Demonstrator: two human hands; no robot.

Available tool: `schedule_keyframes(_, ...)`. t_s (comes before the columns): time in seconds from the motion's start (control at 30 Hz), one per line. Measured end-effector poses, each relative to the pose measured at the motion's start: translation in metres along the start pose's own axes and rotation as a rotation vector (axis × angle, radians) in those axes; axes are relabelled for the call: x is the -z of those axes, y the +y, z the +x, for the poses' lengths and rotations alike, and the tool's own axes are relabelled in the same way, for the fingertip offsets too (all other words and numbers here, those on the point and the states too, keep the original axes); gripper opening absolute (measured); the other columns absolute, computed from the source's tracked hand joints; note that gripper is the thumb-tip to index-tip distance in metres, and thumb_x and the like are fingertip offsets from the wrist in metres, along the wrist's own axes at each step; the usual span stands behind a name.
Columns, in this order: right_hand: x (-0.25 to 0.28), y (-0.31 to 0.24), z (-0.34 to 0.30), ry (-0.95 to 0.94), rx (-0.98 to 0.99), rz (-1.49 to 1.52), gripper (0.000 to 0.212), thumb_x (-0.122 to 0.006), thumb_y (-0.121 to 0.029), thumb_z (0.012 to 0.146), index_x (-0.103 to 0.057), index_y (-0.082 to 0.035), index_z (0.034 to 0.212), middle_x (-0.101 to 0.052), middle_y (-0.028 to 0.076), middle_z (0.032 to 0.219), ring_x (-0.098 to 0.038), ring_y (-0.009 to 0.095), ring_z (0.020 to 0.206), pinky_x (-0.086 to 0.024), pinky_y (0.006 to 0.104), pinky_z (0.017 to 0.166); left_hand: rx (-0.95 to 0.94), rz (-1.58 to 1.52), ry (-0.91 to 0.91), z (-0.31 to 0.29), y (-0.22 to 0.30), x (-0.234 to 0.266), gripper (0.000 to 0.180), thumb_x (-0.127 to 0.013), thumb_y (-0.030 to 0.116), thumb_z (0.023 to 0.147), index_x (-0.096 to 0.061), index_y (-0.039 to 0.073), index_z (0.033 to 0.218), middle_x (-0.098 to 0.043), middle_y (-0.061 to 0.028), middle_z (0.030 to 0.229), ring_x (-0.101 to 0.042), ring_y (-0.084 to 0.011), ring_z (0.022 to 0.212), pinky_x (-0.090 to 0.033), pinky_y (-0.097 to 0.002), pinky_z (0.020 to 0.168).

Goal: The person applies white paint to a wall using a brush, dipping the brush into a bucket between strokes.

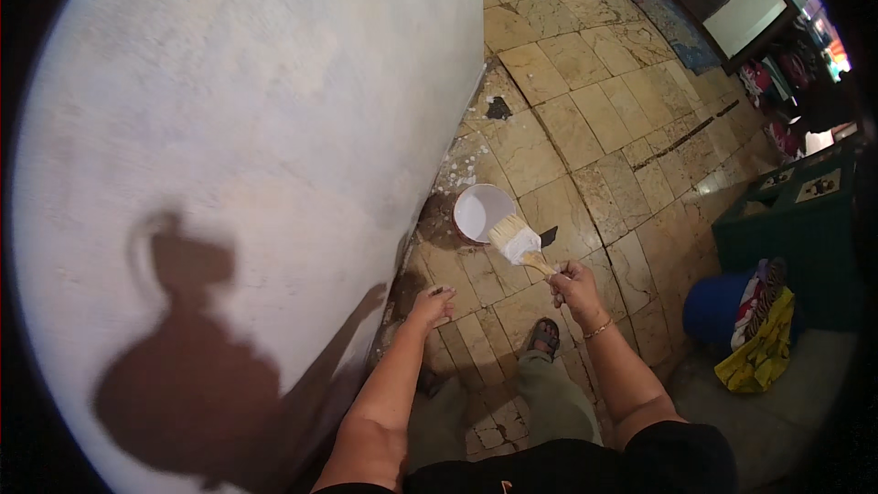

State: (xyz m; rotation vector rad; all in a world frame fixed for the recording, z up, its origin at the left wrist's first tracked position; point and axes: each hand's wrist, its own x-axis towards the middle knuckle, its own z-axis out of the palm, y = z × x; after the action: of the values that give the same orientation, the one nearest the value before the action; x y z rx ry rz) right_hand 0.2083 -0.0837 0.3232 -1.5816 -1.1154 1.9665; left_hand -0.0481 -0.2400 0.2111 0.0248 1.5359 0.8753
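My right hand (575,289) is closed round the wooden handle of a wide paintbrush (519,241). The pale bristles carry white paint near the ferrule and point up and left, overlapping the rim of a bucket in this view. That bucket (458,225), reddish outside, holds white paint (471,214) and stands on the floor close to the wall. To the left, my left hand (433,306) is beside the wall's foot, fingers loosely bent and apart, with nothing plainly in it. The white wall (302,110) fills the left side, its surface patchy, with my shadow on it.
White splashes dot the tiled floor (585,119) along the wall, near a dark flat scrap (497,109). At the right stand a blue tub (712,306) with cloths, a yellow bag (764,348) and a green cabinet (777,242). A framed panel (745,18) leans far right.
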Motion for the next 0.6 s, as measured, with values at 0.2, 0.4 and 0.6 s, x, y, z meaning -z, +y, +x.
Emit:
schedule_keyframes(0.2,0.000,0.011,0.052,-0.022,0.066,-0.015,0.012,-0.061,-0.001,0.078,-0.050,-0.002,0.082,-0.051,0.003,0.055,-0.045,0.009,0.040,-0.038,0.0239,0.036,0.003,-0.035,0.029,0.041,0.008,-0.011,0.041,-0.068,0.026,0.082,-0.056,0.001,0.112,-0.059,-0.0112,0.101,-0.060,-0.0212,0.085,-0.053,-0.0316,0.071)
schedule_keyframes(0.4,0.001,0.035,0.093,-0.022,0.072,-0.051,0.015,-0.064,-0.006,0.078,-0.052,0.001,0.084,-0.053,0.003,0.062,-0.048,0.008,0.046,-0.039,0.0235,0.037,-0.020,-0.099,0.060,0.095,0.002,-0.016,0.045,-0.068,0.023,0.082,-0.052,0.000,0.118,-0.059,-0.0110,0.100,-0.060,-0.0199,0.085,-0.052,-0.0297,0.070)
schedule_keyframes(0.6,0.010,0.067,0.137,-0.013,0.083,-0.140,0.014,-0.063,-0.006,0.079,-0.052,0.002,0.085,-0.053,0.004,0.062,-0.048,0.009,0.047,-0.039,0.0232,0.036,-0.075,-0.150,0.030,0.150,0.003,-0.023,0.059,-0.067,0.023,0.083,-0.041,-0.003,0.129,-0.055,-0.0154,0.115,-0.059,-0.0226,0.092,-0.051,-0.0307,0.076)
